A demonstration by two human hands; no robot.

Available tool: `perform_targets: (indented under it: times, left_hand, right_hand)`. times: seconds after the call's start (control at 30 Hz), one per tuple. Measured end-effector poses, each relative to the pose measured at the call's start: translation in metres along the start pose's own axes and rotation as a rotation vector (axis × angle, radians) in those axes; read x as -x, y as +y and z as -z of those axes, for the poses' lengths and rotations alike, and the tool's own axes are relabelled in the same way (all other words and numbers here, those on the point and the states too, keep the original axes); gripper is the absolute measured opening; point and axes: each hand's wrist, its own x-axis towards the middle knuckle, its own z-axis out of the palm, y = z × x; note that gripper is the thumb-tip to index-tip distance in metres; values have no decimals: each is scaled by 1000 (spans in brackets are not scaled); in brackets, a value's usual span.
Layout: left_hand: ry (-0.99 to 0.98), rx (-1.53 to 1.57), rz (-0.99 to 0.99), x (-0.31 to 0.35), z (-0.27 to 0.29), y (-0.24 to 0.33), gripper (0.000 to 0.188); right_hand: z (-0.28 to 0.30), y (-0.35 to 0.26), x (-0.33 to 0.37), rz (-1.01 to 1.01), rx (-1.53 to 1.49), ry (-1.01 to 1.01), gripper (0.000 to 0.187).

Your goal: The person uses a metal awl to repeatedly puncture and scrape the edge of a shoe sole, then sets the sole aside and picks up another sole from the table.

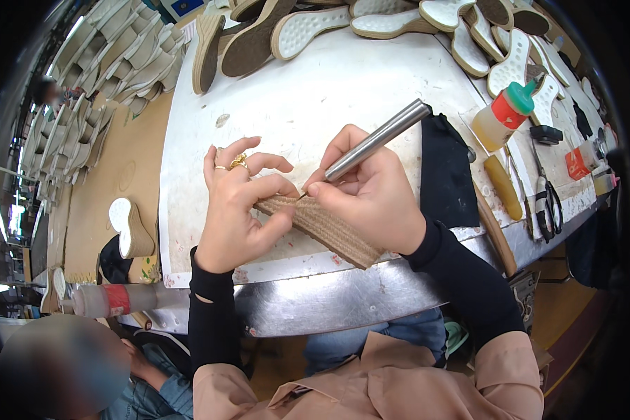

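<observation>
A rope-wrapped wedge sole (339, 234), tan and ribbed, lies on its side near the table's front edge. My left hand (236, 210), with rings on it, pinches the sole's far-left end between thumb and forefinger; its other fingers are raised. In my right hand (381, 199) is a thick silver pen-shaped metal tool (381, 136), held like a pencil. Its thin dark tip meets the sole's upper edge, close to my left fingertips. The palm of my right hand rests by the sole and hides part of it.
Wedge soles (308, 31) crowd the table's far side. On the right are a black cloth (446, 171), a glue bottle with a green cap (502, 115), a yellow-brown handle (502, 185) and black-handled scissors (547, 206). A plastic bottle (112, 299) lies at left, near another person (154, 378).
</observation>
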Motion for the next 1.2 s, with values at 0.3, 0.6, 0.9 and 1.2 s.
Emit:
perform_targets:
  times: [0.3, 0.6, 0.9, 1.2]
  left_hand:
    - [-7, 37, 6, -1, 4, 4, 21]
    - [5, 26, -21, 1, 3, 1, 22]
    - [-1, -14, -23, 0, 3, 0, 23]
    - [-23, 10, -2, 3, 7, 2, 25]
  right_hand:
    - [1, 1, -1, 22, 37, 28, 17]
    - [1, -12, 1, -80, 138, -61, 21]
    - [-3, -4, 3, 62, 159, 38, 15]
    - [-3, -5, 2, 45, 146, 33, 15]
